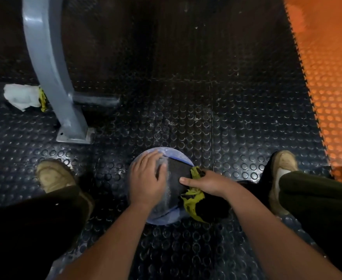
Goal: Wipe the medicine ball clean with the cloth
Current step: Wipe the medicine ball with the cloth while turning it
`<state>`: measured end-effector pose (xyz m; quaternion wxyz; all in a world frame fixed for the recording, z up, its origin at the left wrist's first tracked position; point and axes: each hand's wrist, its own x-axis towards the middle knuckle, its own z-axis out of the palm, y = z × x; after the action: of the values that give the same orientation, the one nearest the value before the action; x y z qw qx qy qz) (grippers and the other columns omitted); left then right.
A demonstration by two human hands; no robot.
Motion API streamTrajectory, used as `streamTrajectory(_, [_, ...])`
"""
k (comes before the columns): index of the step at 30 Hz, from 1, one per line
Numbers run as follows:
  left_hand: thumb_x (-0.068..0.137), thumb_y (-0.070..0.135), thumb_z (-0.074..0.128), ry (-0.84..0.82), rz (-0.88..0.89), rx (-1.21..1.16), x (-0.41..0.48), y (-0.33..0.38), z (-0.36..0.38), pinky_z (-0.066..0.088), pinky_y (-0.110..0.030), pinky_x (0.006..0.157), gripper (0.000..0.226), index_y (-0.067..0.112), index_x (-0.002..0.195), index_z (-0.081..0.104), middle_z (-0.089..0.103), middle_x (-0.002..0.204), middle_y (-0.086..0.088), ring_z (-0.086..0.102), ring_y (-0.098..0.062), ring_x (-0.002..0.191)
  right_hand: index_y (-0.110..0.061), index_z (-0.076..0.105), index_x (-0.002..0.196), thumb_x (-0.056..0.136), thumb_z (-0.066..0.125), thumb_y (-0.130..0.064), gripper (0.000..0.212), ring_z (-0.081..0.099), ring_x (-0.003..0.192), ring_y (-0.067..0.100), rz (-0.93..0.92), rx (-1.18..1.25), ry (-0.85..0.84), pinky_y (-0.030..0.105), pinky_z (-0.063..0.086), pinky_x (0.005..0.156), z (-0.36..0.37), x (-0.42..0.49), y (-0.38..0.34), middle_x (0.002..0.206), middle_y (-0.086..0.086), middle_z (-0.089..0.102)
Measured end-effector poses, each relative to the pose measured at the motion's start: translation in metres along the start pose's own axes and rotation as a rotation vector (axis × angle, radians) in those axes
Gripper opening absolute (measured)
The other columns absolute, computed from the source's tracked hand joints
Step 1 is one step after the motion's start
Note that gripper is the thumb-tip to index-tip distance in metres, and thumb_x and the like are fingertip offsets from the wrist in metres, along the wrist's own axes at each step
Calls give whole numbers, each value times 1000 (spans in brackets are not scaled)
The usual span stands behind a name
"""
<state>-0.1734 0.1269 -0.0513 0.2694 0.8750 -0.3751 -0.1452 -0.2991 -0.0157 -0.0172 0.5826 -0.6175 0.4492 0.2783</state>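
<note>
- Right hand (208, 183) is curled round the cloth (191, 202), pressed on the right flank of the medicine ball (174, 190), set on the floor (186, 110).
- Left hand (146, 178) is laid flat, top-left, gripping nothing.
- Dust (167, 190) is seen leftward of the cloth.

The floor (186, 110) is black rubber studded with raised round discs, faintly shiny and flecked with pale dust. The orange floor section (331, 87) beside it bears the same studs and looks glossier. The medicine ball (176, 172) has a matt blue and black skin streaked with whitish powder. The cloth (192, 201) is yellow-green fabric, frayed at its edges. The frame leg (51, 63) is smooth grey-painted metal with a soft sheen. The white wad (20, 96) looks like crumpled paper.
</note>
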Motion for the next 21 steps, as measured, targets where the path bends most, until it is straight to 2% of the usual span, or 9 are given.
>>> streamTrajectory(2, [95,47,32,0,-12,-13,5,-7,-1,37,-37,108,52,15,123,62,59,132,1,48,-17,126,-30,59,124,66,68,-71,71,60,104,19,3,-54,-9,37,46,98,3,-1,-6,120,-4,63])
streamTrajectory(4, [97,41,42,-18,-17,-9,9,-7,-3,36,-34,107,41,16,122,63,59,131,3,49,-16,125,-24,49,131,72,69,-64,74,57,103,18,15,-108,1,32,45,94,0,-2,-9,125,-2,59])
streamTrajectory(6, [98,34,48,-9,-39,-17,10,-1,-3,32,-31,107,32,18,120,64,58,132,6,48,-14,125,-19,31,136,80,70,-49,75,55,91,17,20,-168,63,28,44,76,-6,-5,-11,115,2,57])
streamTrajectory(8, [99,24,50,7,-76,-71,8,5,-2,30,-30,109,26,19,119,65,58,132,8,46,-11,126,-21,24,129,84,66,-38,63,56,79,15,-30,-193,130,28,41,61,-10,-11,-16,99,2,55])
streamTrajectory(9, [100,21,48,7,-83,-104,8,7,0,29,-30,111,26,20,119,65,58,132,9,45,-11,127,-24,26,123,86,63,-36,53,56,77,15,-83,-222,173,28,40,59,-11,-13,-20,97,2,54])
streamTrajectory(11, [99,24,40,-16,-47,-112,5,8,3,28,-31,114,35,18,123,65,58,133,7,45,-14,130,-29,35,117,87,58,-36,38,57,86,20,-197,-336,269,29,42,66,-7,-11,-24,107,3,52])
streamTrajectory(13, [96,28,35,-30,-7,-77,2,5,5,25,-31,116,43,16,127,62,57,136,4,43,-16,133,-29,44,123,88,57,-36,38,55,100,23,-284,-396,339,30,44,77,2,-7,-25,114,3,49])
streamTrajectory(16, [95,30,34,30,-26,-83,2,-3,3,29,-36,116,45,17,126,64,58,136,3,45,-17,132,-28,51,128,89,58,-42,41,55,106,19,-345,-321,403,33,47,84,14,-5,-24,115,-2,50])
streamTrajectory(21, [90,44,25,5,-12,28,-2,3,2,27,-40,116,60,17,129,62,55,140,2,42,-20,136,-20,54,126,94,51,-42,38,56,101,22,-407,-472,565,34,46,75,23,0,-27,117,-3,48])
